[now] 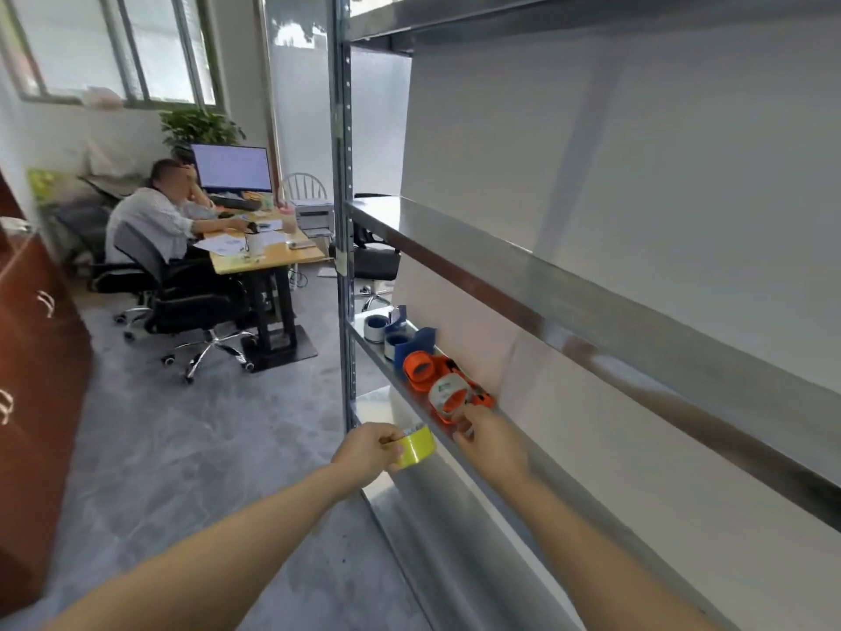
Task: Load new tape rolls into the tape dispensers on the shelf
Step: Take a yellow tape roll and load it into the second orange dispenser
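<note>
My left hand (367, 450) grips a yellow tape roll (416, 445) just in front of the metal shelf's edge (455, 441). My right hand (489, 437) reaches onto the shelf and its fingers close on the near end of an orange tape dispenser (455, 396) that carries a white-labelled roll. A second orange dispenser (423, 366) lies right behind it. Further back on the same shelf stand two blue dispensers (412, 343) and a blue-and-white tape roll (377, 327).
The metal rack's upright post (343, 220) stands left of my hands, with a shelf board (591, 284) above them. A person sits at a desk (268, 255) with a monitor at the back left. A brown cabinet (32, 334) lines the left wall.
</note>
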Demonstrator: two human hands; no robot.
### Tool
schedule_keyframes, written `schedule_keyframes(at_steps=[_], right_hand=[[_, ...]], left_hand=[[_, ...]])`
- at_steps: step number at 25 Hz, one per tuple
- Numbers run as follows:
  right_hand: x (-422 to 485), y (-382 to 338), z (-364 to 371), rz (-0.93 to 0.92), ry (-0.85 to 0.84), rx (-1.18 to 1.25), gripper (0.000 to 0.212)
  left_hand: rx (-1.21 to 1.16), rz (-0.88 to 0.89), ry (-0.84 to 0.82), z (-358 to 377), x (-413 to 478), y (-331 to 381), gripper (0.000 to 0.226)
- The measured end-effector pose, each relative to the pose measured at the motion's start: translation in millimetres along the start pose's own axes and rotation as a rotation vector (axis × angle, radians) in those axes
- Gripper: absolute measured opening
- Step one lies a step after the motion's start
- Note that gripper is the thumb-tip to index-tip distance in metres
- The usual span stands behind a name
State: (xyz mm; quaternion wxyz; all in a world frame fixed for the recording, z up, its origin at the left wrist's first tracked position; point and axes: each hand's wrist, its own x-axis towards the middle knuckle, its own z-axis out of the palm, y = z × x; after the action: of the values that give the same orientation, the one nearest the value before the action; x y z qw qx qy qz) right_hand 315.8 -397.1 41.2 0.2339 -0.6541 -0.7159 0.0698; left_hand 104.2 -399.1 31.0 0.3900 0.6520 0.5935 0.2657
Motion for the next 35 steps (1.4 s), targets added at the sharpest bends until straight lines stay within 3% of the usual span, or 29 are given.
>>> schedule_keyframes(at_steps=[6,14,19,24,28,31,33,35], right_hand=[[72,-14,34,0.081,-0.025,0.114,0.015],[179,24,74,0.204,-0.013,0.513,0.016],[218,43,86,0.087,-0.222,0.526,0.036],[238,50,89,0.068,-0.388,0.518,0.039],[246,50,97,0.21,-0.287,0.494,0.037],[250,47,107,0.382,-0.223,0.531,0.043],[252,39,112,0.461,-0.172,0.553,0.038],[254,29,114,0.522,-0.135,0.568,0.023]], left_hand=[[-0.001,-0.018,-0.026,-25,82,-6,0.013],[0.017,0.01,-0.082,-26,204,3,0.013],[0.053,0.026,-0.201,-33,259,7,0.013],[0.196,0.171,-0.33,-38,296,8,0.008],[0.2,0.429,-0.343,-40,329,2,0.013],[0.238,0.289,-0.249,-44,351,0,0.024],[0.308,0.193,-0.335,-49,364,-1,0.01],[0.289,0.148,-0.492,-56,380,0,0.024]])
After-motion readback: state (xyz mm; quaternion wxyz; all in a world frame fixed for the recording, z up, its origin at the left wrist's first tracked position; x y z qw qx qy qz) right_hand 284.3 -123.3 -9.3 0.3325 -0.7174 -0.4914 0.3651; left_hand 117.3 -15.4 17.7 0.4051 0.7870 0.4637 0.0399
